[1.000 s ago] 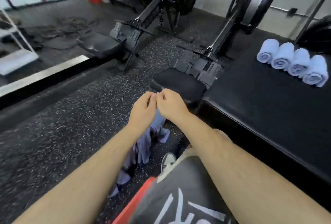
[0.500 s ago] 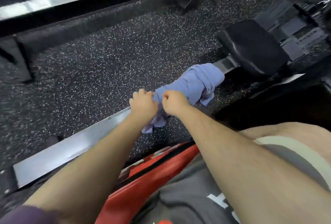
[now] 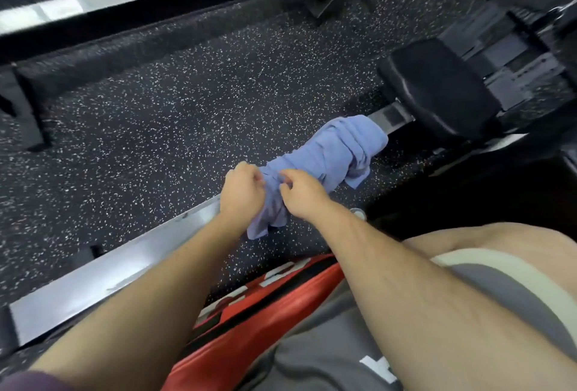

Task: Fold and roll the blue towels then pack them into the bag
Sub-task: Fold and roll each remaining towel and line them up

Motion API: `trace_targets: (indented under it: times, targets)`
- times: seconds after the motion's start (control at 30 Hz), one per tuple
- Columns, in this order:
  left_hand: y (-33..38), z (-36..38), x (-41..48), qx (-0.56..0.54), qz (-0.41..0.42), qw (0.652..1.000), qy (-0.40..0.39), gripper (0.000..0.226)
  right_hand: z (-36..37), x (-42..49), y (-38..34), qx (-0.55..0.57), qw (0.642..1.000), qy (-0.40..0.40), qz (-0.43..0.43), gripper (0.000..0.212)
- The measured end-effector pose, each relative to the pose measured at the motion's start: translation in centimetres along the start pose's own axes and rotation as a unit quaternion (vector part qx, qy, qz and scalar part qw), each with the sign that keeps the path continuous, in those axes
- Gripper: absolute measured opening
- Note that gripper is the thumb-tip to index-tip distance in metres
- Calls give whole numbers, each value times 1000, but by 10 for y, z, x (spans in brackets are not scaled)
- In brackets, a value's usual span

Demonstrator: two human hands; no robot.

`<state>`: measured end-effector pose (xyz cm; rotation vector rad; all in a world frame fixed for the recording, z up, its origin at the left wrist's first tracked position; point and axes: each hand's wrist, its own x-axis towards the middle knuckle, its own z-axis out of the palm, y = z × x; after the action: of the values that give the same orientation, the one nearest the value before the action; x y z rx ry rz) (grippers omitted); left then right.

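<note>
The left hand [image 3: 242, 192] pinches the near end of the crumpled pale-blue cloth towel [image 3: 331, 156]; just beside it, the right hand [image 3: 301, 192] pinches the same end. The towel's length trails away rightward above the speckled black rubber floor [image 3: 187, 115].

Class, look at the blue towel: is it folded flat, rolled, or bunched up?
Bunched up: the blue towel hangs crumpled in loose wrinkles, held by both hands.

I see a soft, crumpled cloth towel [image 3: 331, 156]. The floor [image 3: 175, 103] looks like rough, speckled rubber. The rail [image 3: 103, 278] is smooth, shiny metal. The red bag [image 3: 249, 331] looks glossy. The seat [image 3: 437, 87] is matt black.
</note>
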<state>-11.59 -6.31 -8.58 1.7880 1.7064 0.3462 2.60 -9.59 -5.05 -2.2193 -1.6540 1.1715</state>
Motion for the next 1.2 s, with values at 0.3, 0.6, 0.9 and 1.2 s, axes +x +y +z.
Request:
trace_targets:
  times: [0.3, 0.6, 0.9, 1.2]
  targets:
    - [56, -37, -17, -150, 130, 977, 73, 13, -37, -10, -16, 161, 984, 75, 7, 35]
    - [152, -82, -21, -368, -32, 926, 81, 37, -145, -62, -46, 310, 921, 223, -75, 31]
    - [310, -119, -44, -518, 15, 843, -146, 25, -273, -168, -30, 312, 871, 360, -118, 31]
    - [478, -130, -110, -454, 187, 839, -235, 19, -375, -280, 19, 319, 785, 522, -96, 16]
